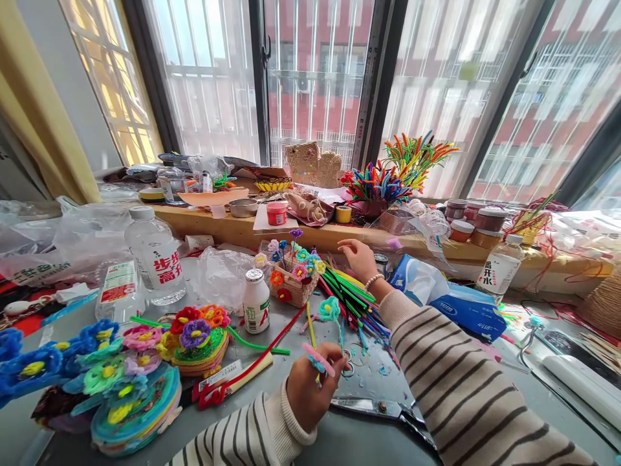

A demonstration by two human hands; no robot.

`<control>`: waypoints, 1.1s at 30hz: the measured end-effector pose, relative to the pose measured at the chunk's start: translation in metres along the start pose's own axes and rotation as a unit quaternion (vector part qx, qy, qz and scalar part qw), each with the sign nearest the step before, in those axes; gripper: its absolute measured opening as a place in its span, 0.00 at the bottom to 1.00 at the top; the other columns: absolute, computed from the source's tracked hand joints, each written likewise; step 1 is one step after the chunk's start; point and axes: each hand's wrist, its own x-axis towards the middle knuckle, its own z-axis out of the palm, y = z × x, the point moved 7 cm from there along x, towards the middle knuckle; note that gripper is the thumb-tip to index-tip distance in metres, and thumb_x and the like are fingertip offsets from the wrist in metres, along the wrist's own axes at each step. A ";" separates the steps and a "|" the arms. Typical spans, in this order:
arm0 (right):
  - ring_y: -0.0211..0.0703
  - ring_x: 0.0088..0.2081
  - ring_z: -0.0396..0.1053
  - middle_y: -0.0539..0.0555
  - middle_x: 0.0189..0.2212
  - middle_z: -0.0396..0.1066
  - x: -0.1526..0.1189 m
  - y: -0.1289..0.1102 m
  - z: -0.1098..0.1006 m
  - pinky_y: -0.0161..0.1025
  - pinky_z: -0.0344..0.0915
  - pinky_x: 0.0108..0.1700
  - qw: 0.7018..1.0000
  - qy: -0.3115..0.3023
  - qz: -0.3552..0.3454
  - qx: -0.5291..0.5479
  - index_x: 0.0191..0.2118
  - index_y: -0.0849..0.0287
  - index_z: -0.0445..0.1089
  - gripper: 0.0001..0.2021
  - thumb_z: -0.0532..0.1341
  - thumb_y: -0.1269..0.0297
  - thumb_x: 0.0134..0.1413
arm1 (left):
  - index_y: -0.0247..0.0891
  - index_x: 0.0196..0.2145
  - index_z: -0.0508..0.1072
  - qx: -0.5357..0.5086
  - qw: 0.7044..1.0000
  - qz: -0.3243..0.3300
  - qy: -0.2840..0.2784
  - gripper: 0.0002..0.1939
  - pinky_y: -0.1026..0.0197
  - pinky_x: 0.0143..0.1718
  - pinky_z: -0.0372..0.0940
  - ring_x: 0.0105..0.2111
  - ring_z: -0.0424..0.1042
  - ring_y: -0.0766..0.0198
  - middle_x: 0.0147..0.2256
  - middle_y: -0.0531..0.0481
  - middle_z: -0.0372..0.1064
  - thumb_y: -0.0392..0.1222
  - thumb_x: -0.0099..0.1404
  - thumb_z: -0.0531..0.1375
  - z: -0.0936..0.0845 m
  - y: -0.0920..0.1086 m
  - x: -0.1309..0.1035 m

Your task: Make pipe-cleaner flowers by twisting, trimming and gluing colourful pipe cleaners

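My left hand [314,387], low in the middle, is closed on a pipe-cleaner flower. A pink and blue fuzzy piece [317,359] shows at its fingers, and a teal pipe-cleaner flower [330,309] stands on a thin stem rising beside the fingertips. My right hand [359,260] reaches over the far end of a bundle of coloured pipe cleaners [347,291], its fingers stretched out and holding nothing that I can see. Left of it is a small woven basket [295,291] of fuzzy flowers. Open scissors [366,406] lie on the grey table right of my left hand.
Finished flower pieces on round bases [138,411] crowd the left. A small white bottle [255,301] and a large water bottle [158,259] stand behind them. A blue tissue pack [466,314] lies right of my right arm. Pots and more pipe cleaners [376,188] line the wooden sill.
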 end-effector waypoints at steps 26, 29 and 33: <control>0.31 0.20 0.56 0.49 0.22 0.62 -0.167 -0.002 -0.022 0.29 0.56 0.20 0.950 -0.062 0.090 0.293 0.26 0.62 0.64 0.07 0.57 0.62 0.42 | 0.33 0.28 0.64 0.047 0.995 0.003 -0.093 0.09 0.69 0.17 0.58 0.17 0.62 0.71 0.21 0.50 0.66 0.41 0.55 0.49 0.016 -0.011 0.009; 0.30 0.20 0.55 0.48 0.21 0.60 -0.166 -0.001 -0.023 0.28 0.55 0.20 0.949 -0.059 0.082 0.300 0.25 0.61 0.63 0.06 0.56 0.63 0.43 | 0.33 0.26 0.64 0.065 0.994 0.013 -0.091 0.09 0.69 0.18 0.58 0.17 0.62 0.71 0.21 0.49 0.67 0.41 0.55 0.49 0.015 -0.007 0.010; 0.30 0.21 0.55 0.48 0.22 0.59 -0.166 -0.001 -0.025 0.28 0.56 0.21 0.947 -0.060 0.070 0.307 0.25 0.61 0.62 0.06 0.57 0.64 0.42 | 0.33 0.24 0.66 0.077 0.993 0.027 -0.084 0.09 0.68 0.20 0.59 0.18 0.62 0.71 0.22 0.49 0.67 0.41 0.54 0.50 0.014 -0.003 0.011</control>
